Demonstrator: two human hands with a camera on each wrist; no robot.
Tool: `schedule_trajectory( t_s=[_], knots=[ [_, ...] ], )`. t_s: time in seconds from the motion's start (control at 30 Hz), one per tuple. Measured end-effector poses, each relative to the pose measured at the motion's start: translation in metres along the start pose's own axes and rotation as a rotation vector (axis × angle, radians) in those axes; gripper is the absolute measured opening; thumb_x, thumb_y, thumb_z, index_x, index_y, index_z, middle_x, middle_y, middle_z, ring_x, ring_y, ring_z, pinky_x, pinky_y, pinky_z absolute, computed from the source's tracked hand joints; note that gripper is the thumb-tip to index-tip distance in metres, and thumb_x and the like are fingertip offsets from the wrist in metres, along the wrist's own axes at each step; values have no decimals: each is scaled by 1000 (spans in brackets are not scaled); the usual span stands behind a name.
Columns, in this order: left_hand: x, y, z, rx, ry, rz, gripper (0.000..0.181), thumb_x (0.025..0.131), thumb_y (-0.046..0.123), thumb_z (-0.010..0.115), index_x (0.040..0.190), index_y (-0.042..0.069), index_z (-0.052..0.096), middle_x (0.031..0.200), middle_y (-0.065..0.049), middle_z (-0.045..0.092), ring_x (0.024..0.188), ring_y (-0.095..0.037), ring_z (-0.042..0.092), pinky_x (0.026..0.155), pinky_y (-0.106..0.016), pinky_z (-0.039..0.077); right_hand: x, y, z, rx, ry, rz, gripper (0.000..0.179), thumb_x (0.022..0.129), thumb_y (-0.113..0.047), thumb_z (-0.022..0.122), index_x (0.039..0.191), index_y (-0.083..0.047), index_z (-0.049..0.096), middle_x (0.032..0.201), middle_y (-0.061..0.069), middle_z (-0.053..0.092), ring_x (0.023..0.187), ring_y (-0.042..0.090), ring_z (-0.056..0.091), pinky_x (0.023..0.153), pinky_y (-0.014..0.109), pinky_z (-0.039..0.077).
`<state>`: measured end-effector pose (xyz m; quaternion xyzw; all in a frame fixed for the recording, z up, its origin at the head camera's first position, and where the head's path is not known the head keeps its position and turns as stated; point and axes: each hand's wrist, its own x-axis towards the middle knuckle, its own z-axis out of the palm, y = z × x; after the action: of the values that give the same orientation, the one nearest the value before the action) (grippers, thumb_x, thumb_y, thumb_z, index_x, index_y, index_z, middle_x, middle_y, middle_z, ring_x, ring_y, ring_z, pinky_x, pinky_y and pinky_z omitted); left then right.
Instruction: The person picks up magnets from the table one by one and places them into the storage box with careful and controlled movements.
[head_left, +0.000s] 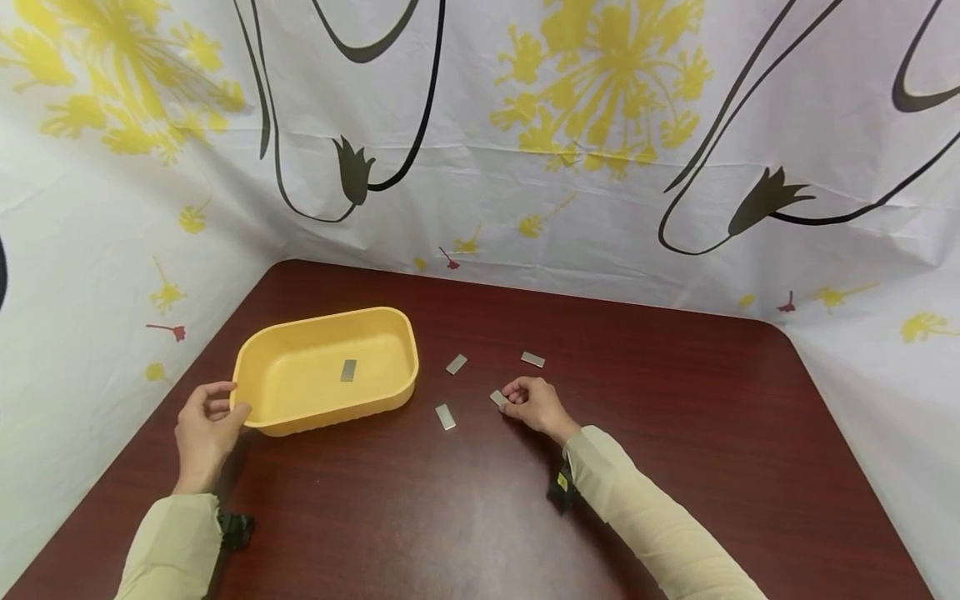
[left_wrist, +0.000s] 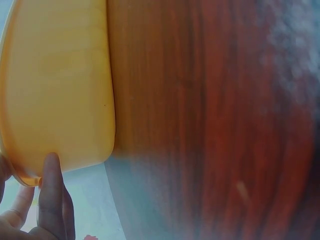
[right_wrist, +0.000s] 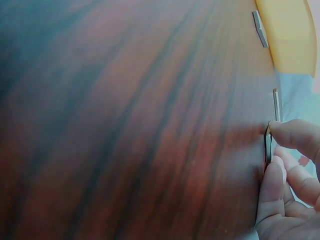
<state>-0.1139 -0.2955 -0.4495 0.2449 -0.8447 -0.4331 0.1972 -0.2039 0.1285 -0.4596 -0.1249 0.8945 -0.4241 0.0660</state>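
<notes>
My left hand grips the near-left corner of the yellow plastic basin, thumb and fingers at its rim. The left wrist view shows a finger lying against the basin's outer wall. One small silver-grey rectangular metal plate lies on the basin floor. My right hand pinches another metal plate between thumb and fingertips, close over the table right of the basin. Around it lie three more such plates: one near the basin's side, another in front, and a third behind the hand.
The dark red-brown wooden table has rounded far corners. A white cloth with yellow flowers and dark stems hangs along its back and sides. Black straps with small devices sit at both wrists, over beige sleeves.
</notes>
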Motion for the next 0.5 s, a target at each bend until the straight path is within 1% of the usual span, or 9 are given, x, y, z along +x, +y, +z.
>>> schedule_trajectory(
  t_s=[0.1,0.13,0.17,0.2,0.23,0.3,0.43,0.47,0.5],
  knots=[
    [-8,17,-5,-14,-20,-17,33,76,10,57,109,4,53,82,-8,56,58,7,47,43,-16,45,-1,-1,0,-4,3,9,19,69,-4,71,85,0,64,73,3,59,67,13,54,60,23,46],
    [-9,20,-6,-11,-25,-19,34,77,10,57,109,3,53,83,-9,56,58,7,47,44,-15,45,-1,-1,0,-4,5,12,19,69,-4,71,85,0,64,72,3,59,67,13,54,60,23,46],
    [-10,20,-6,-12,-27,-22,33,77,10,57,109,4,53,82,-7,56,57,8,47,44,-16,45,-1,-1,0,-6,6,14,18,69,-4,72,85,0,64,72,3,58,66,13,54,60,23,46],
    [-10,21,-6,-11,-30,-26,34,77,10,57,109,3,53,83,-9,57,57,7,47,44,-16,45,-1,-2,0,-6,8,17,18,69,-4,72,85,0,64,72,3,58,66,13,53,60,23,45],
    [-7,15,-4,-12,-27,-19,34,76,12,57,109,4,53,82,-8,57,58,7,48,43,-16,45,-1,-2,0,-6,9,19,19,69,-4,72,85,0,64,72,3,58,66,13,53,59,23,45],
    [-6,13,-3,-10,-23,-23,34,77,12,57,109,5,53,84,-8,57,58,6,48,44,-17,45,-1,-3,-1,-7,12,21,19,68,-3,72,85,1,64,71,3,58,66,12,53,59,22,45],
    [-2,3,-1,-24,-13,-11,33,75,15,58,107,8,54,80,-3,56,59,5,50,40,-18,44,0,-5,-1,-3,6,36,18,68,-3,72,85,0,65,71,2,58,65,12,52,58,22,44],
    [-3,5,-2,-23,-14,-16,32,75,14,58,106,7,54,79,-2,56,59,5,50,39,-19,44,0,-6,-1,-2,4,42,18,68,-3,72,84,0,65,71,2,58,65,12,52,58,21,44],
    [-2,3,-1,-21,-9,-12,32,75,15,58,105,8,54,78,0,55,59,5,50,38,-20,44,0,-6,-1,2,1,48,18,67,-2,72,84,0,65,71,3,58,65,12,52,58,21,44]
  ],
)
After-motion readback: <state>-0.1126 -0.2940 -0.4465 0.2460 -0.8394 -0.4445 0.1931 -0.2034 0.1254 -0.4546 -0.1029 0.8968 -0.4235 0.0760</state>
